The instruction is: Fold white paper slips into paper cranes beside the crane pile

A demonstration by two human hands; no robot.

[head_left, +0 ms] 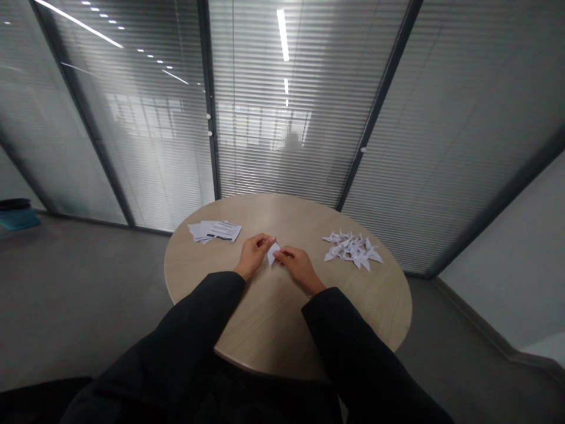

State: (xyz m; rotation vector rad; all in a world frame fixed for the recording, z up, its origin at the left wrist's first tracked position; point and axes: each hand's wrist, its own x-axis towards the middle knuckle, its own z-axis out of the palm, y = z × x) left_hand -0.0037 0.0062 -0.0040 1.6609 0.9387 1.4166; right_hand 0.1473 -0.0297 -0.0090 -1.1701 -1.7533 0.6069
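Observation:
A small piece of folded white paper (272, 253) is held between my two hands, over the middle of the round table. My left hand (253, 254) pinches its upper left edge with thumb and fingertips. On the other side, my right hand (300, 266) has thumb and forefinger closed on the right edge. The paper looks diamond-shaped with a point facing me; its finer folds are too small to make out.
The round wooden table (265, 318) bears a stack of white printed sheets (223, 230) at the left and a pile of folded paper cranes (352, 249) at the right. Behind it stands a glass partition with blinds (282, 171). A blue container (18, 217) is on the far left.

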